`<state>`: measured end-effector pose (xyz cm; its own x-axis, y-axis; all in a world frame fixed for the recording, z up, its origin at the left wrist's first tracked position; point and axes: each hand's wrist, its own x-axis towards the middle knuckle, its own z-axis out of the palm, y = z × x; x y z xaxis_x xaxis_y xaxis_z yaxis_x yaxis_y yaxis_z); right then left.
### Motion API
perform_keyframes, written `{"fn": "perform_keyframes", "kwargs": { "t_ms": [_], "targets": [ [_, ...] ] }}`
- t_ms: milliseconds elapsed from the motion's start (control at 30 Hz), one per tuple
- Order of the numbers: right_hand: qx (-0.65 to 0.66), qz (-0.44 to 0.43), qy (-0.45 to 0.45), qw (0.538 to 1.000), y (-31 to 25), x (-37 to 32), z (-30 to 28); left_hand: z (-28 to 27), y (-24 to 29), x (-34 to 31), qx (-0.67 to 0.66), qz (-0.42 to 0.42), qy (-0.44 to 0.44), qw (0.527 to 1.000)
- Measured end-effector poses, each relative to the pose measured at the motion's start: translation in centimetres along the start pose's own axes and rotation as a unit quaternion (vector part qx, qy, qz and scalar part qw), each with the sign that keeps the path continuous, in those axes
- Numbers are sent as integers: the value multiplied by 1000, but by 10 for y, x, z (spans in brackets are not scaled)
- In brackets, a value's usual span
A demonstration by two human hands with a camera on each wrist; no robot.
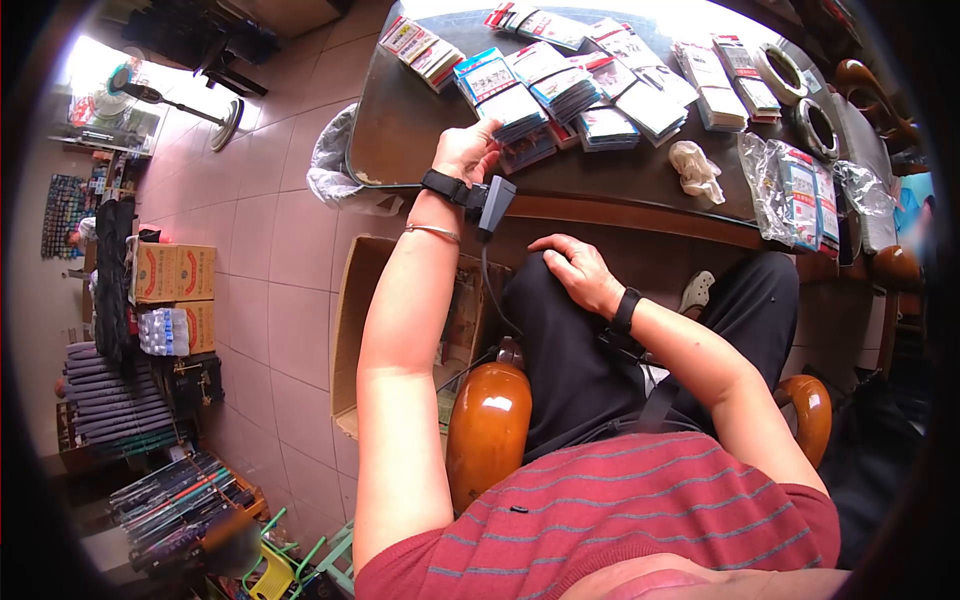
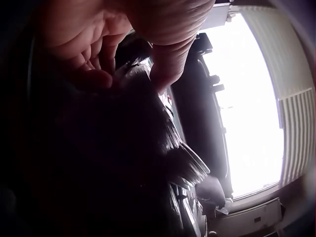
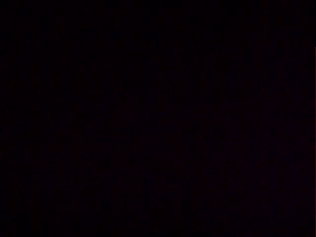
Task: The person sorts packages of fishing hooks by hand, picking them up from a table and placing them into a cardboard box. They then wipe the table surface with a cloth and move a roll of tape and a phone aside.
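Observation:
At the table's near edge my left hand (image 1: pixel 466 152) grips the near end of a banded stack of blue-and-white packets (image 1: pixel 497 88). In the left wrist view, the thumb (image 2: pixel 168 66) lies on one side of the dark, backlit stack and the curled fingers on the other. My right hand (image 1: pixel 578 272) rests on the thigh in dark trousers, fingers relaxed, holding nothing. The right wrist view is black. More banded packet stacks (image 1: pixel 555 82) lie close beside the gripped one, and a red-and-white stack (image 1: pixel 421 52) lies to its left.
The dark table (image 1: pixel 400 130) also carries two tape rolls (image 1: pixel 780 74), a crumpled white wad (image 1: pixel 695 172) and plastic-wrapped packets (image 1: pixel 806 197). A lined bin (image 1: pixel 330 160) stands at its left corner. An open cardboard box (image 1: pixel 350 330) sits beside the wooden armrest (image 1: pixel 490 420).

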<state>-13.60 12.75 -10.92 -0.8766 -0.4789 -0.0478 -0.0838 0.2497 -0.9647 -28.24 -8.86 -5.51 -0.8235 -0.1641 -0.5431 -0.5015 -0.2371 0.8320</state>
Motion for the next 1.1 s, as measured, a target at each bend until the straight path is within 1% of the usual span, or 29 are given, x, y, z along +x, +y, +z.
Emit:
{"fn": "perform_keyframes", "kwargs": {
  "t_ms": [100, 233, 333, 400, 433, 500, 533, 633, 733, 800, 833, 867, 900, 933, 967, 1033, 1100],
  "targets": [
    [0, -8, -2, 1000, -2, 0, 0, -5, -1, -2, -39, -25, -11, 999],
    [3, -2, -2, 1000, -2, 0, 0, -6, -4, -3, -32, -34, 1, 999],
    [0, 0, -1, 1000, -2, 0, 0, -10, -6, -3, -36, -37, -26, 998],
    [-4, -2, -2, 1000, -2, 0, 1, -10, -6, -8, -17, -65, -14, 998],
    [-8, -2, -3, 1000, -4, 1, 1, -8, -6, -10, -19, -65, -12, 998],
    [-12, -1, -6, 1000, -6, 1, 2, -1, -8, -11, 12, -28, -1, 1000],
    [-14, -1, -5, 1000, -6, 1, 2, 0, -11, -5, 53, -18, 5, 998],
    [-14, 3, -3, 1000, -7, 1, 0, -2, -10, 0, 58, -25, -12, 998],
    [-9, 8, -1, 1000, -6, 1, -1, -7, -13, -7, 4, -6, -9, 1000],
    [-8, 12, -3, 1000, -4, 1, 0, -9, -15, -15, -57, 7, 13, 998],
    [-6, 5, 1, 1000, -2, 1, 0, -16, -20, -15, -60, 4, 17, 998],
    [-5, -1, 4, 1000, 1, 1, 1, -27, -26, -14, -120, 11, -27, 992],
    [4, 12, 3, 1000, -2, 1, 0, -39, -32, -15, -181, 18, -69, 981],
    [-5, 11, 3, 1000, -1, 1, -1, -50, -29, -33, -182, 20, -70, 981],
    [-13, 12, 0, 1000, 2, 1, -1, -73, -46, -21, -247, 32, -116, 962],
    [6, -27, 8, 1000, 12, 3, 1, -119, -49, -49, -273, -3, -144, 951],
    [9, -37, 9, 999, 8, 3, 2, -141, -56, -101, -310, 45, -13, 949]
  ]
}}
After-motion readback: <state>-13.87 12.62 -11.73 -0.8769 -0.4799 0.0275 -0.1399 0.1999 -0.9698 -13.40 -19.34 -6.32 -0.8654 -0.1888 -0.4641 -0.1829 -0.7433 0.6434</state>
